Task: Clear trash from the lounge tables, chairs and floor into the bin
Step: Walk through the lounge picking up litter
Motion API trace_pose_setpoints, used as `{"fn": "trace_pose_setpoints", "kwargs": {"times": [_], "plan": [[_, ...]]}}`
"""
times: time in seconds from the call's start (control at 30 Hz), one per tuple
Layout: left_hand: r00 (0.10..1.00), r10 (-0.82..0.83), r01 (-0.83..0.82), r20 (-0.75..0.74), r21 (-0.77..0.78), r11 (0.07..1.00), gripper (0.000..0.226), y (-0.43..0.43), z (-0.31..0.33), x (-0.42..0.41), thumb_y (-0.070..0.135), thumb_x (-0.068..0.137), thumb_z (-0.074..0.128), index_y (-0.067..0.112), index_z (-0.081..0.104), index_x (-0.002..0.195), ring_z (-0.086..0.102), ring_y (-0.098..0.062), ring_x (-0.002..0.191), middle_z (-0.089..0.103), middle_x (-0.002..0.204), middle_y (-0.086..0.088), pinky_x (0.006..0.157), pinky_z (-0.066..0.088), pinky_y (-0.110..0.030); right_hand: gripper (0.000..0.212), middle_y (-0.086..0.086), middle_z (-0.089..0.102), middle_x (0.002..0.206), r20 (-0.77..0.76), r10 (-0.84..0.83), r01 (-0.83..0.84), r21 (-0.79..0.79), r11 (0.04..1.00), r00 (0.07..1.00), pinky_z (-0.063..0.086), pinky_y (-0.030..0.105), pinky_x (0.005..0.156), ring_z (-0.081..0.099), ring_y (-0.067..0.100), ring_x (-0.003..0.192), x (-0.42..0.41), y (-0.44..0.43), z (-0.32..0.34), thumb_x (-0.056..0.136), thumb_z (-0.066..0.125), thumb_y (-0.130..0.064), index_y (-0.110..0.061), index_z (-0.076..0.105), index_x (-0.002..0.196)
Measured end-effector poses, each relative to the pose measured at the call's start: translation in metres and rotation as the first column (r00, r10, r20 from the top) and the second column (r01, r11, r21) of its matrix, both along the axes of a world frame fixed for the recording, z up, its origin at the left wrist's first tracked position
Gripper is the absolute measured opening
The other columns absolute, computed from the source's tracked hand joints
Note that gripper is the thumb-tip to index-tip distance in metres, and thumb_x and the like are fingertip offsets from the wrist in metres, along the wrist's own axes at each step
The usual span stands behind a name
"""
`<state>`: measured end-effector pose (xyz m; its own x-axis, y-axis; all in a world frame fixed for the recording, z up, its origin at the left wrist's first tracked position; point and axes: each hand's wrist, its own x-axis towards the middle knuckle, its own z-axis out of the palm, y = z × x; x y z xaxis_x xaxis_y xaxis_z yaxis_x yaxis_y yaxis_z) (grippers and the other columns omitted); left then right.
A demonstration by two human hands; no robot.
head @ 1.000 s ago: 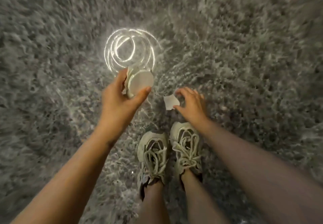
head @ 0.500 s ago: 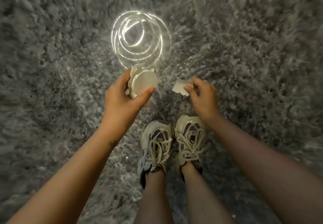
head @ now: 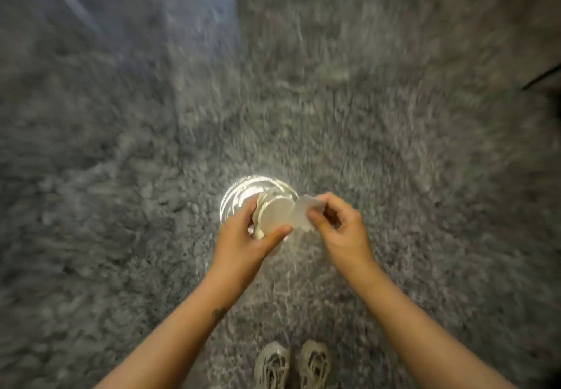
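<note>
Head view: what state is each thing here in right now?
Left hand: grips the white round pieces.
Right hand: pinches a white paper scrap, held beside the pieces.
Clear plastic piece: behind the pieces; grip on it unclear.
Shoes: side by side on the grey carpet.

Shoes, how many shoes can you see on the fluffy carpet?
2. The left shoe and the right shoe stand side by side on the grey carpet at the bottom edge, which cuts off both heels.
</note>
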<state>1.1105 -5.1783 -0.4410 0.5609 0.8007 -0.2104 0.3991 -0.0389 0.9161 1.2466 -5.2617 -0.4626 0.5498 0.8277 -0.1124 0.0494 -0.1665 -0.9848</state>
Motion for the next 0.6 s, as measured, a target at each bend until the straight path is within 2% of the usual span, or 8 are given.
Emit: {"fn": "trace_pose_setpoints", "kwargs": {"times": [0.1,0.23,0.27,0.33,0.4,0.5,0.6], "plan": [[0.997,0.026,-0.028,0.078,0.025,0.999,0.043,0.014,0.081,0.002,0.035,0.065,0.081,0.039,0.055,0.099,0.061,-0.002,0.087,0.066,0.097,0.010,0.076,0.048,-0.020,0.016,-0.007,0.064,0.074,0.025,0.026,-0.026,0.003,1.000,0.999,0.045,0.021,0.066,0.060,0.004,0.071,0.001,0.015,0.082,0.086,0.061,-0.005,-0.021,0.057,0.086],[0.988,-0.004,-0.005,0.156,0.056,0.998,0.048,0.025,0.173,0.008,0.043,0.068,0.074,0.042,0.053,0.111,0.062,0.001,0.091,0.067,0.097,0.020,0.077,0.049,-0.019,0.018,-0.005,0.065,0.081,0.183,0.079,-0.082,0.006,0.997,0.980,0.050,0.033,0.068,0.062,0.011,0.074,0.001,0.035,0.180,0.091,0.056,-0.013,-0.029,0.048,0.096],[0.985,-0.013,0.000,0.174,0.075,0.997,0.047,0.027,0.194,0.010,0.045,0.069,0.073,0.041,0.053,0.111,0.062,0.002,0.088,0.066,0.097,0.022,0.075,0.049,-0.017,0.019,-0.006,0.064,0.083,0.221,0.087,-0.092,0.016,0.996,0.971,0.049,0.030,0.068,0.061,0.008,0.073,0.001,0.038,0.202,0.091,0.055,-0.014,-0.030,0.048,0.100],[0.977,-0.007,-0.018,0.215,0.115,0.993,0.044,0.030,0.231,0.012,0.043,0.070,0.075,0.039,0.054,0.109,0.062,0.003,0.085,0.068,0.093,0.018,0.070,0.046,-0.011,0.021,-0.011,0.060,0.084,0.305,0.092,-0.105,0.027,0.994,0.948,0.043,0.015,0.063,0.055,0.000,0.068,0.002,0.044,0.241,0.091,0.055,-0.015,-0.024,0.050,0.110],[0.972,0.008,-0.042,0.236,0.139,0.989,0.044,0.032,0.264,0.015,0.041,0.069,0.074,0.037,0.054,0.108,0.062,0.005,0.084,0.068,0.092,0.014,0.070,0.043,-0.008,0.029,-0.008,0.057,0.090,0.388,0.093,-0.113,0.027,0.993,0.917,0.037,0.008,0.063,0.051,0.000,0.072,0.003,0.047,0.275,0.091,0.056,-0.017,-0.020,0.049,0.119],[0.974,-0.005,-0.038,0.227,0.184,0.982,0.046,0.033,0.306,0.019,0.040,0.071,0.072,0.032,0.054,0.112,0.062,0.005,0.086,0.067,0.094,0.014,0.074,0.045,-0.011,0.038,-0.001,0.059,0.098,0.449,0.101,-0.124,0.022,0.992,0.888,0.035,0.005,0.065,0.054,0.011,0.083,0.004,0.052,0.324,0.092,0.054,-0.017,-0.019,0.045,0.129],[0.980,-0.007,-0.035,0.199,0.207,0.978,0.039,0.034,0.341,0.019,0.029,0.078,0.070,0.029,0.054,0.114,0.063,-0.002,0.089,0.067,0.098,0.009,0.077,0.048,-0.018,0.042,0.004,0.059,0.093,0.498,0.136,-0.159,0.004,0.987,0.856,0.033,0.008,0.059,0.048,0.011,0.079,0.002,0.054,0.363,0.094,0.051,-0.018,-0.020,0.041,0.135]]}}
